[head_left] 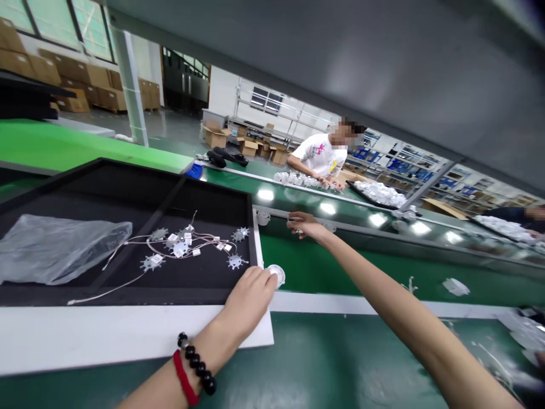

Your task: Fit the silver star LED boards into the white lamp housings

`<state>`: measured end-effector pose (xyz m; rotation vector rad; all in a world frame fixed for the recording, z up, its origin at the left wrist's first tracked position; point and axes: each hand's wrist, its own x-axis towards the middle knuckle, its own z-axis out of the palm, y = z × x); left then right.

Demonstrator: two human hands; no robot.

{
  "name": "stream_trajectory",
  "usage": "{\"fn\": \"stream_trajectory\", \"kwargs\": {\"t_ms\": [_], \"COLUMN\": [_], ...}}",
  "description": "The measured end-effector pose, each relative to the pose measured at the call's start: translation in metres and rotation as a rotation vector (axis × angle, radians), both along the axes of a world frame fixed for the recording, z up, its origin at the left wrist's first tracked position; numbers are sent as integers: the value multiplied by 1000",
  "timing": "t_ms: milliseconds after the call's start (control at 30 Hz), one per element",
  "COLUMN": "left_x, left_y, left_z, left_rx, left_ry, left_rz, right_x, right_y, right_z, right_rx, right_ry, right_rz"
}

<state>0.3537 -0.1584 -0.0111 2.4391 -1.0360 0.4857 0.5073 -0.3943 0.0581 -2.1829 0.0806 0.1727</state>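
My left hand (251, 292), with a black bead bracelet and a red band at the wrist, is closed on a white round plastic part (277, 276) at the right edge of the black tray (204, 292). Farther out, over the green belt (306, 264), my right hand (307, 225) has its fingers curled together; a small pale piece shows at the fingertips, too small to name. Just left of that hand a white cup-like part (263, 217) stands by the belt's far rail. In the tray lie several star-shaped metal boards (180, 249) with white wires and connectors.
A clear plastic bag (63, 250) lies in the tray's left part. Farther right on the belt is a white piece (456, 287). Across the line a person in a white shirt (321, 156) handles white parts. A grey shelf (340, 57) hangs low overhead.
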Motion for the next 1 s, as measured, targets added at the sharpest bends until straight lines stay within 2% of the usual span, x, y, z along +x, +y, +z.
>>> {"fn": "stream_trajectory", "kwargs": {"t_ms": [133,267,333,400,533,700,767,867,1000], "left_x": [-6,-17,-21,-22,-21,-20,-22,-31,-45], "left_y": [2,0,-1,-4,-13,-20,-21,-20,-18], "left_z": [13,31,37,40,30,11,11,20,26], "left_rx": [-168,-379,-454,-504,-574,-555,-537,-503,-411], "left_ry": [109,283,415,571,874,1105,1091,967,797], "left_rz": [-86,-153,-193,-232,-261,-275,-283,-342,-507], "right_x": [8,27,28,18,-39,-146,-187,-236,-269], "right_y": [29,69,79,77,43,-16,-31,-47,-69], "right_z": [0,3,7,10,18,35,36,30,30], "right_rx": [-102,-172,-197,-208,-196,-180,-178,-175,-152], "right_ry": [-23,-131,-189,-226,-256,-191,-143,-60,52], "right_rz": [73,55,40,46,110,171,206,245,264]}}
